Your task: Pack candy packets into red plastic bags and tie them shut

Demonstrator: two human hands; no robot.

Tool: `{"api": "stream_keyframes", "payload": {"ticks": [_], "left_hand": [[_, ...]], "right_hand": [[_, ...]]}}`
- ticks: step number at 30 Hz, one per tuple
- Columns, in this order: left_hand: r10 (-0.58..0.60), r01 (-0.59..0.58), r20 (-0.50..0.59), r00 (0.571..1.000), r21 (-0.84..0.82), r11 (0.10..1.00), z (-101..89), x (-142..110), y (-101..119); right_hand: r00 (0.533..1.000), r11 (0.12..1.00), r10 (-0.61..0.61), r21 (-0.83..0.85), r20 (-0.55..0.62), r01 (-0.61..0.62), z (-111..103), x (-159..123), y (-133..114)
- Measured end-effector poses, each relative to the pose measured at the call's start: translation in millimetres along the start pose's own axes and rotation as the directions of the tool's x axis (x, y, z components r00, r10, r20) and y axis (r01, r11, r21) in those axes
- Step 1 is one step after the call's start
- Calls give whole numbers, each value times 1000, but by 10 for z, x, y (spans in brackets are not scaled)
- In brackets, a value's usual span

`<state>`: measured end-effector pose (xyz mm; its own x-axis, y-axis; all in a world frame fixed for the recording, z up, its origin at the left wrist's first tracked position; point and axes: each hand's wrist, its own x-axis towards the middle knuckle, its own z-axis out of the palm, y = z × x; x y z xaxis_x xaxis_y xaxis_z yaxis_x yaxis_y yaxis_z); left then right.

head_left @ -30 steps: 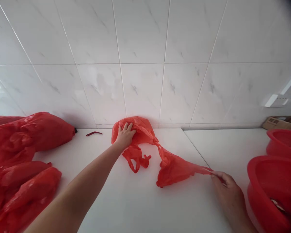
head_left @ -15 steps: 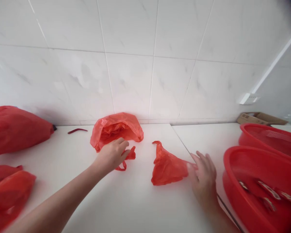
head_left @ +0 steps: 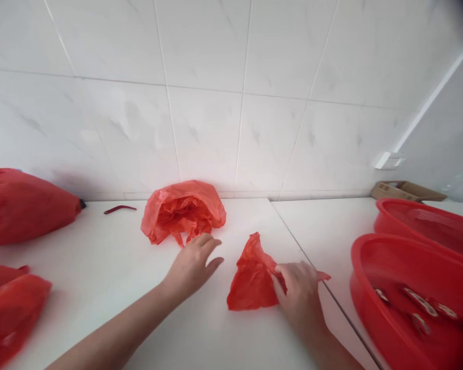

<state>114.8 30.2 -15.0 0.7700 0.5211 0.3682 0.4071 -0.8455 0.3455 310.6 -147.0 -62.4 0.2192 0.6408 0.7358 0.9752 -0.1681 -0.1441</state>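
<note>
Loose red bag (head_left: 252,288): spread on the white table (head_left: 200,329), in front of the body, with a narrow twisted peak pointing toward the wall (head_left: 204,133).
Feel: probably very light, thin and limp, a bit slippery; likely to crease, stretch or tear under a hard tug rather than hold any shape.
Best hold: by judgement, the gathered folds along the right side, where several layers lie together; a single layer at the wide lower edge looks weaker.
Right hand (head_left: 299,295): clamped on those gathered folds between thumb and fingers, with a thin red tip poking out past the far side of the knuckles.
Bag to right hand: mostly to the left of the fingers, touching them.
Left hand (head_left: 189,262): thumb and fingers apart, with nothing seen in the grasp; just beside the lower edge of the crumpled red bag (head_left: 204,192), contact hard to tell.
Bag to left hand: off to the right, apart from the thumb.
Left side: full-looking red bag (head_left: 23,205), with a slim dark-red strip (head_left: 119,207) near its tip.
Right side: front red basket (head_left: 360,257) with small pale-marked pieces inside, too blurred to name.
</note>
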Motion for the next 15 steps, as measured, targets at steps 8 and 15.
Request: {"api": "stream_keyframes", "payload": {"ticks": [8, 15], "left_hand": [[-220, 423, 391, 894, -569, 705, 150, -159, 375], [-192, 501, 464, 865, -775, 385, 194, -159, 443]], "right_hand": [[943, 938, -312, 118, -115, 325, -86, -57, -537], [898, 881, -404, 190, -174, 433, -114, -104, -729]]}}
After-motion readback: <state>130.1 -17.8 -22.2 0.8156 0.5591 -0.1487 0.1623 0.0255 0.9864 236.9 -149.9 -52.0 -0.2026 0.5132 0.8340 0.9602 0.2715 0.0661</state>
